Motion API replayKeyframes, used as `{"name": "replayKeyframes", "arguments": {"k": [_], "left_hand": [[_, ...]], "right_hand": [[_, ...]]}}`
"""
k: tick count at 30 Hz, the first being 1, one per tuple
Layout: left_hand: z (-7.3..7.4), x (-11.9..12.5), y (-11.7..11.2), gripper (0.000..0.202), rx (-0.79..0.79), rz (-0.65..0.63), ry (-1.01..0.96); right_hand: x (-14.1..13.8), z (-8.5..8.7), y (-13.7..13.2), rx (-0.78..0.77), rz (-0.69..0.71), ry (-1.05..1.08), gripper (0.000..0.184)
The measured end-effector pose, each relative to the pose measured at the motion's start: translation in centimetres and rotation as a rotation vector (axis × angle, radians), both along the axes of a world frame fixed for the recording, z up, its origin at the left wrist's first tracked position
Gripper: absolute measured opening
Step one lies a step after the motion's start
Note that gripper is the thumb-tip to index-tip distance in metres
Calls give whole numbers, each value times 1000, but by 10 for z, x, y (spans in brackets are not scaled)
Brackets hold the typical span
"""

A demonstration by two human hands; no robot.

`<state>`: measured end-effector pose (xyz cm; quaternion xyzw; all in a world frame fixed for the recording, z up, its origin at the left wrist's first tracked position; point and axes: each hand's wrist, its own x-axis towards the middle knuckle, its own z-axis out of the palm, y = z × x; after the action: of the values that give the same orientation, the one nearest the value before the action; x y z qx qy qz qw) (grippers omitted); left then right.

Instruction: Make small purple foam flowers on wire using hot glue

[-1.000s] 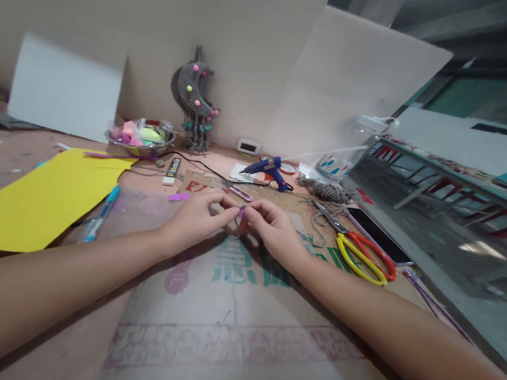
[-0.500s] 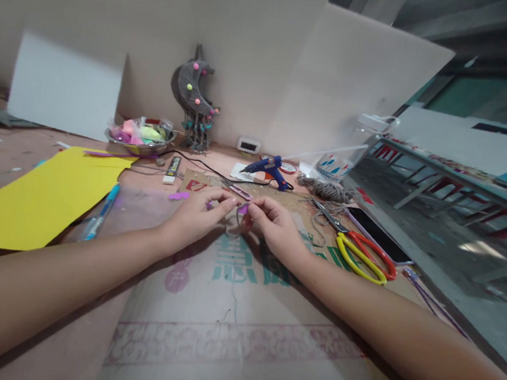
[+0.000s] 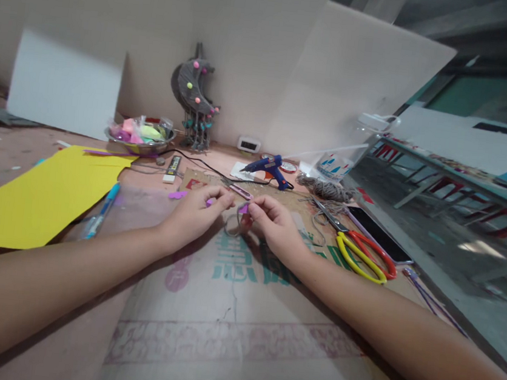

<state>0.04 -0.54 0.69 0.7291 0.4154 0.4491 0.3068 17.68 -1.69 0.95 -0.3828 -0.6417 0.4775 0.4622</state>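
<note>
Over the cardboard, my right hand (image 3: 274, 224) pinches a small purple piece (image 3: 244, 209) between thumb and fingertips. Grey yarn (image 3: 231, 234) hangs from that grip in a small loop. A short gap to the left, my left hand (image 3: 200, 213) is closed, thumb against fingers; whatever is between its fingertips is too small to make out. Purple scraps (image 3: 176, 195) lie beside the left hand. A pink-handled slim tool (image 3: 240, 192) rests just beyond the fingertips.
Scissors (image 3: 363, 251) and a phone (image 3: 379, 235) lie to the right, near a grey yarn bundle (image 3: 327, 188). Behind stand a blue glue gun (image 3: 267, 168), a decorated moon (image 3: 192, 88) and a bowl (image 3: 148, 146). Yellow sheet (image 3: 42, 199) and pen (image 3: 103, 209) lie left.
My left hand's fingertips have drawn slightly left, away from the right hand. The yarn loop shows more openly. My right hand stays nearly still.
</note>
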Motion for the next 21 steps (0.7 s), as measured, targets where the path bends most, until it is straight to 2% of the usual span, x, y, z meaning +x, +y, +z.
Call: {"name": "replayKeyframes", "arguments": {"k": [5, 9, 13, 21], "left_hand": [[6, 2, -5, 17, 140, 12, 42], [5, 1, -6, 16, 221, -15, 106], [3, 0, -7, 19, 308, 10, 170], [3, 1, -8, 18, 366, 16, 192]], "right_hand": [[0, 2, 0, 24, -58, -66, 22], [1, 2, 0, 34, -66, -88, 23], [0, 2, 0, 31, -75, -76, 23], [1, 4, 1, -10, -60, -32, 20]]}}
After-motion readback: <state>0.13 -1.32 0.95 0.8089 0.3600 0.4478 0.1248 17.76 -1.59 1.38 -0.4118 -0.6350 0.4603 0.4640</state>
